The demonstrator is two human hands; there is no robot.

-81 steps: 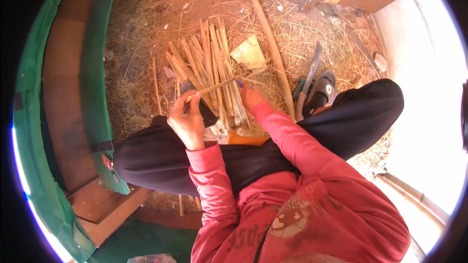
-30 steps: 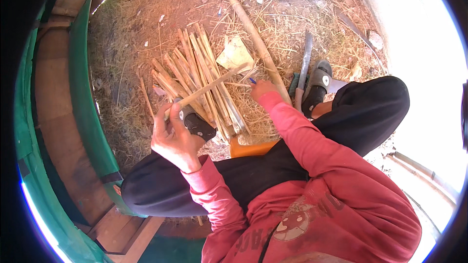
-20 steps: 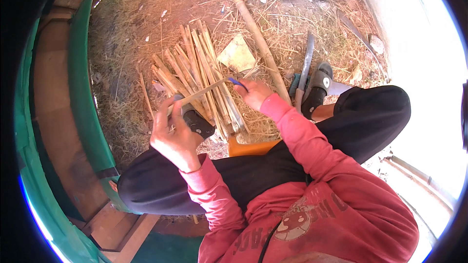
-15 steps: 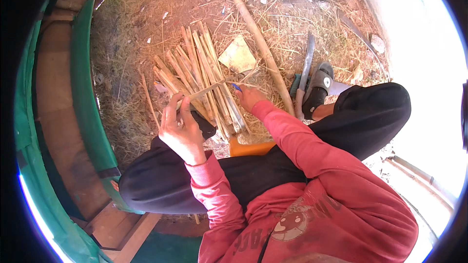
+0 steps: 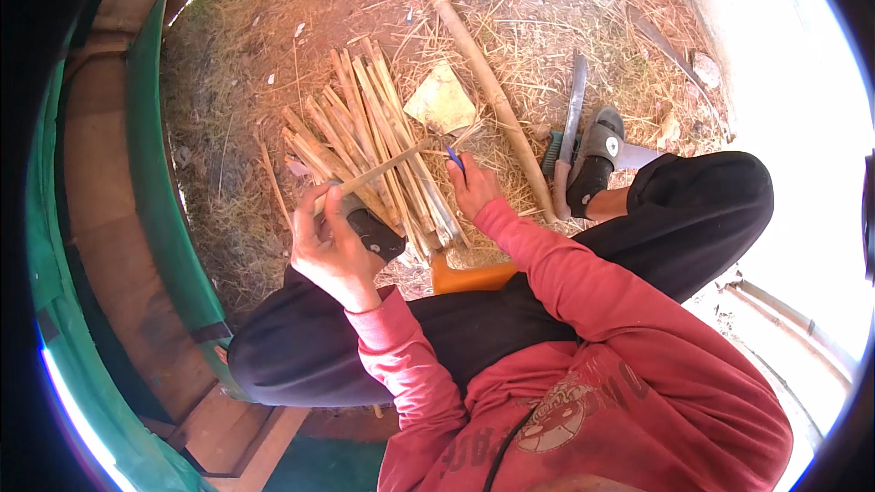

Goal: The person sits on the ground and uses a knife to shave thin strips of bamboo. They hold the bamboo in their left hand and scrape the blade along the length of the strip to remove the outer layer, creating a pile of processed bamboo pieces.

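Note:
My left hand (image 5: 333, 253) is closed around the near end of a thin bamboo strip (image 5: 385, 166), pinching it between thumb and fingers. The strip slants up and to the right, over a pile of split bamboo sticks (image 5: 365, 123). At the strip's far end, my right hand (image 5: 476, 189) grips a small blue-handled knife (image 5: 455, 158). Its blade is hard to make out against the straw and shavings. The pile lies on the ground between my legs, its sticks roughly side by side.
A long bamboo pole (image 5: 483, 73) lies right of the pile, beside a pale flat slab (image 5: 441, 100). A machete (image 5: 574, 118) rests by my sandalled right foot (image 5: 602, 141). Something orange (image 5: 469, 278) shows beneath me. Green-covered boards (image 5: 155, 146) stand left; a white wall (image 5: 775, 46), right.
My right hand with the knife has shifted slightly to the right, beyond the strip's far end. My left hand still holds the strip and has moved a little left.

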